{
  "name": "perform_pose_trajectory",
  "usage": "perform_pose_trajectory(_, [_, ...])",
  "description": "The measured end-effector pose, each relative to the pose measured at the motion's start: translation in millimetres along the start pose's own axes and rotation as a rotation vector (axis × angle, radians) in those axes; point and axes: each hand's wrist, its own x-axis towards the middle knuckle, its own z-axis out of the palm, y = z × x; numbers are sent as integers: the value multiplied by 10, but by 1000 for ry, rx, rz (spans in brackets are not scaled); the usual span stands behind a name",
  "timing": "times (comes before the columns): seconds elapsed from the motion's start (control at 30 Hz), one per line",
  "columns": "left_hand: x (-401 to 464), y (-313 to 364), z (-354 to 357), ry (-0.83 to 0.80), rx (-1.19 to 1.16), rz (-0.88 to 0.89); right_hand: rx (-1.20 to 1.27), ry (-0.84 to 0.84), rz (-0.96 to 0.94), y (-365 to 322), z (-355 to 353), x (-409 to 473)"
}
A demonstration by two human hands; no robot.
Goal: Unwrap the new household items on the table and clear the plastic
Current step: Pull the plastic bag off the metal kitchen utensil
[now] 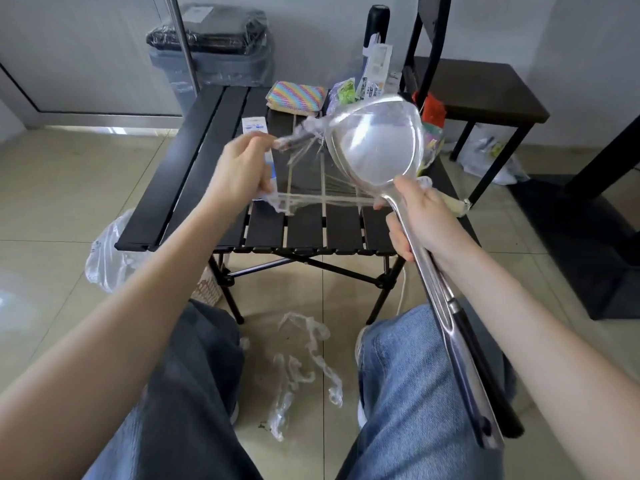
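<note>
Head view, looking down over the person's knees: the right hand (420, 216) has its fingers curled round the neck of a large steel ladle (377, 147), gripping just below the bowl, with the long handle running back along the forearm toward the camera. Up and to the left of that hand the ladle's bowl tilts over the black slatted tabletop (304, 226). The left hand (239, 171), well apart from the right hand and level with it, pinches a strip of clear plastic wrap (311, 199); the film is stretched taut in thin strands between this hand and the ladle's neck, and more bunched film clings by the bowl's rim. Beyond both hands, at the far edge of the tabletop, lie a rainbow-striped cloth pack (298, 97) and several other packaged items (374, 74). Below the hands, between the person's legs, twisted scraps of plastic (304, 368) lie on the tiled floor. Farther beyond the left hand stands a grey bin (207, 60) lined with a black bag.
</note>
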Motion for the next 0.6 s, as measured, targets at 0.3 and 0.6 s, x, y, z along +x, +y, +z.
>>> perform_pose_trajectory(0.3, [-108, -251, 102, -377, 179, -147, 42, -423, 51, 36, -52, -69])
perform_pose_trajectory(0.6, [163, 67, 5, -705, -148, -257, -693, -697, 46, -180, -8, -232])
